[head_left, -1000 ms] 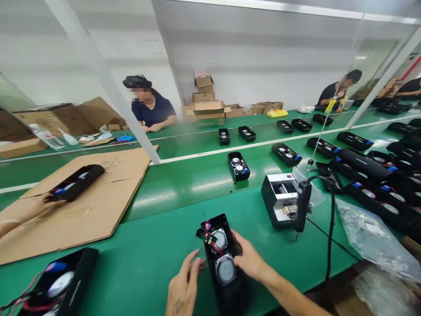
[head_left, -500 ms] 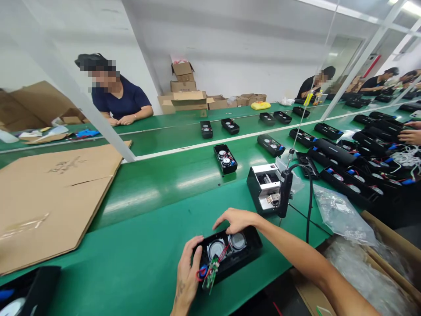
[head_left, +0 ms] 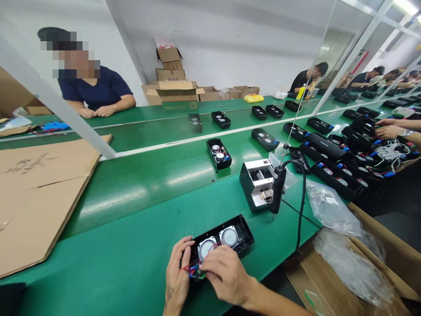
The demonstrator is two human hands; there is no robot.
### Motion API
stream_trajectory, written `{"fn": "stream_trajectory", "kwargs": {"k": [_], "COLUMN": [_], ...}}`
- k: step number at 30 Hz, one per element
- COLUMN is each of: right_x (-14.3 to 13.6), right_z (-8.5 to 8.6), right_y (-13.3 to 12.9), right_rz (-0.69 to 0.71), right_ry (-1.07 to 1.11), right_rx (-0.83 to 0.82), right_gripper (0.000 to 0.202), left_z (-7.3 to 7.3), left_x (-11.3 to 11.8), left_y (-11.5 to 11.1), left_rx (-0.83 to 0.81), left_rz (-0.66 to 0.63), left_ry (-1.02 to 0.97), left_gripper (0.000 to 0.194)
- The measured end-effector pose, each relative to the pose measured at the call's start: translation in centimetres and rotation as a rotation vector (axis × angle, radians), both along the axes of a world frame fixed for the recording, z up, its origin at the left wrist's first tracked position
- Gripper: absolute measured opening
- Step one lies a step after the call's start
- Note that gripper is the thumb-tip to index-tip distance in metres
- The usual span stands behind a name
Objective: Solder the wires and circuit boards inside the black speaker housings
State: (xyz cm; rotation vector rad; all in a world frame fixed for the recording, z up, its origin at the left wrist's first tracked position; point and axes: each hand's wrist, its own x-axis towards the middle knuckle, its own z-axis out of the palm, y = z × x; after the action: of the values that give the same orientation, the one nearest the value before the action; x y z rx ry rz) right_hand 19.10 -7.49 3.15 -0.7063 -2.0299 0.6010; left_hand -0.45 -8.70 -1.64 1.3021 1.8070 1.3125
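Note:
A black speaker housing (head_left: 245, 232) lies open side up on the green mat before me, two round speakers (head_left: 229, 237) set in it. My left hand (head_left: 176, 272) grips its left end, thumb inside the rim. Over the near left part, my right hand (head_left: 226, 274) has its fingers pinched on a small green circuit board (head_left: 199, 274). Red wires (head_left: 187, 267) and a blue part sit beside the board at my left thumb. My right fingers hide much of the board and the housing's near wall.
An electric screwdriver (head_left: 278, 188) hangs beside a screw feeder (head_left: 258, 184). Beyond them, another housing (head_left: 219, 153) lies on the green line. Cardboard (head_left: 49, 193) covers the left; plastic bags (head_left: 332, 206) and many housings crowd the right. A co-worker (head_left: 95, 87) sits opposite; another person's hands (head_left: 391, 129) work at right.
My right hand has come from the housing's far edge to the circuit board and closed on it. The board now sits lower into the housing's left end. The view has shifted slightly.

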Motion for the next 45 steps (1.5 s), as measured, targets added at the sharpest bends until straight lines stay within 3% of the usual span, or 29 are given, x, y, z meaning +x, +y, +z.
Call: {"fn": "stream_trajectory", "kwargs": {"k": [5, 7, 11, 14, 18, 22, 27, 31, 39, 42, 45], "right_x": [3.7, 5.3, 7.0, 6.7, 5.4, 4.5, 4.3, 4.6, 4.3, 3.9, 3.3], "right_z": [3.2, 4.6, 5.6, 5.6, 6.1, 6.7, 7.5, 7.5, 5.7, 6.4, 7.8], "right_y": [4.0, 5.7, 6.8, 6.1, 5.1, 4.7, 5.1, 5.0, 4.8, 6.2, 8.0], "right_rz": [-0.014, 0.025, 0.192, 0.234, 0.323, 0.351, 0.397, 0.426, 0.453, 0.478, 0.451], "right_ry": [0.163, 0.114, -0.234, -0.556, -0.828, -0.95, -0.949, -0.939, -0.909, -0.895, -0.854], "right_rx": [-0.4, -0.442, -0.176, 0.015, 0.031, -0.01, -0.062, -0.099, -0.071, -0.137, -0.217], "right_gripper": [0.014, 0.016, 0.025, 0.028, 0.023, 0.021, 0.025, 0.018, 0.025, 0.019, 0.026], "left_z": [0.5, 0.8, 2.1, 3.9, 5.8, 4.9, 3.1, 3.6, 3.7, 4.8, 7.1], "left_x": [1.2, 1.4, 0.8, 0.0, 0.0, 0.5, 0.8, 0.9, 1.5, 1.2, 0.6], "left_y": [0.2, 0.0, -1.3, -2.7, -3.4, -2.8, -2.2, -2.1, -1.6, -0.1, 2.8], "left_rx": [-0.028, -0.039, 0.036, 0.18, 0.272, 0.268, 0.275, 0.303, 0.351, 0.227, -0.103], "left_rz": [0.07, 0.072, 0.015, -0.143, -0.425, -0.515, -0.532, -0.568, -0.607, -0.673, -0.77], "left_ry": [-0.055, -0.046, 0.08, 0.326, 0.748, 0.948, 0.952, 0.965, 0.988, 0.84, 0.643], "left_gripper": [0.058, 0.057, 0.047, 0.038, 0.033, 0.036, 0.034, 0.033, 0.034, 0.029, 0.017]}}
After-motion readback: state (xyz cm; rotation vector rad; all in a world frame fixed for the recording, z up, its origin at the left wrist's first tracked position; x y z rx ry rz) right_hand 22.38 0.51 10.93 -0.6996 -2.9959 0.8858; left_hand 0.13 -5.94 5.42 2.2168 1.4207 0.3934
